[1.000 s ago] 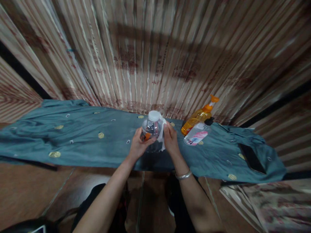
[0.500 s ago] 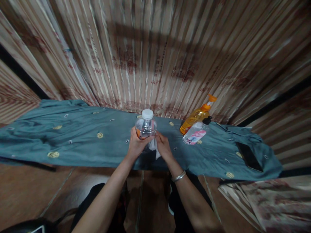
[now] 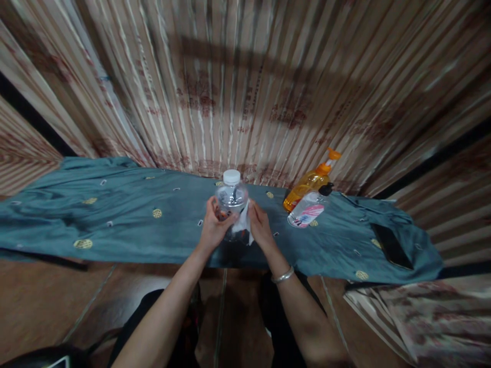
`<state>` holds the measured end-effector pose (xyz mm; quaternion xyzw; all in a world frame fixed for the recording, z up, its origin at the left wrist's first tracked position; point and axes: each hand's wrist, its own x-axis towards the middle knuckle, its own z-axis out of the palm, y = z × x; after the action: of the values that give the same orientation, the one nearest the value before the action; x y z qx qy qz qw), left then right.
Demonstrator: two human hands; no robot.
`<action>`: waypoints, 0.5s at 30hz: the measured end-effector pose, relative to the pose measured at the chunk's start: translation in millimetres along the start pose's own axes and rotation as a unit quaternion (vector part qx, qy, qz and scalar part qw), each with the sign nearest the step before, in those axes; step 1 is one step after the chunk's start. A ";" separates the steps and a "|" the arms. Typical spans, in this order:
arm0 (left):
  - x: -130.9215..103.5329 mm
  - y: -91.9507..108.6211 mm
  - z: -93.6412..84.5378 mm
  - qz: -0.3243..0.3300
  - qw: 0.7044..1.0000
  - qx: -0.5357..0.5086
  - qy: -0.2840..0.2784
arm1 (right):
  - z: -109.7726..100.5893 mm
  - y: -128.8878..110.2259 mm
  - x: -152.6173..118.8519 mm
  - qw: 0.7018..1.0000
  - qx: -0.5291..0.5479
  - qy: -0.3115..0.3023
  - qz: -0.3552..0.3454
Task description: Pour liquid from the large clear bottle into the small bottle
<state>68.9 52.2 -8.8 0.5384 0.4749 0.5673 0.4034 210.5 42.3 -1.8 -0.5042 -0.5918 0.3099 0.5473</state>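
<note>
A clear, round bottle with a white cap (image 3: 232,195) stands upright near the middle of the cloth-covered table. My left hand (image 3: 215,225) is wrapped round its left side, thumb across the front. On the other side, my right hand (image 3: 260,223) pinches a white tissue (image 3: 241,223) against the bottle's right and front. Part of the bottle's lower body is hidden behind the tissue and my fingers. A silver bangle circles my right wrist.
On the right, an orange pump bottle (image 3: 306,189) stands behind a clear bottle with a pink label and black top (image 3: 307,209). A dark phone (image 3: 391,246) lies farther right on the teal cloth (image 3: 126,214). A striped curtain (image 3: 238,92) hangs behind.
The tissue has moved up and spread more across the front of the bottle. My right hand has risen slightly, and the fingers of my left hand have shifted a little.
</note>
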 end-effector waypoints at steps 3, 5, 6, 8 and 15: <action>1.3 1.4 -3.4 -0.007 1.000 -0.009 -0.003 | 14.1 33.6 -8.7 0.995 -0.008 0.000 0.097; 1.1 3.8 -5.8 -0.006 1.000 -0.002 0.004 | 20.6 46.4 -12.6 0.989 -0.013 -0.005 0.146; 0.6 5.2 -6.7 -0.005 1.000 0.003 0.007 | 22.3 49.2 -13.3 0.987 -0.013 -0.006 0.158; -1.2 7.8 -7.3 0.000 1.000 0.016 0.010 | 22.3 47.2 -12.2 0.988 -0.009 -0.003 0.156; -7.8 8.1 -1.2 0.003 0.999 0.047 -0.010 | -4.8 -23.0 3.6 0.999 0.024 0.033 -0.005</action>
<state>68.9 42.7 -2.7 0.5637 0.4956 0.5401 0.3807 209.6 37.9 21.5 -0.4977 -0.5681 0.3042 0.5806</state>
